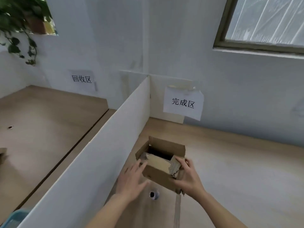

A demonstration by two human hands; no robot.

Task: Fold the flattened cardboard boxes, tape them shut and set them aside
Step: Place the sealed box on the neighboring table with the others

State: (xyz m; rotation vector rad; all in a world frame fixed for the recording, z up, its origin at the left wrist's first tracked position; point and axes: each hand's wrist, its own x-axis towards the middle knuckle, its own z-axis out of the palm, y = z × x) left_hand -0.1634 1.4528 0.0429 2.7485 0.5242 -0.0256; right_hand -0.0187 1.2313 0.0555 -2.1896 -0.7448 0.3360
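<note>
A small brown cardboard box (158,173) stands on the wooden table to the right of a white divider, its top partly open with a dark gap and torn flaps showing. My left hand (131,178) is at the box's left side with straight, spread fingers touching the left flap. My right hand (187,173) grips the box's right corner, fingers curled over a torn corrugated flap. A roll of tape (154,195) lies on the table just below the box, between my forearms.
The white divider (102,153) runs from the wall toward me, splitting the table (238,170). Paper signs hang on the wall, one (183,102) above the right section, another (81,79) above the left. A blue basket (11,218) sits bottom left. A cardboard scrap (2,155) lies at the left edge.
</note>
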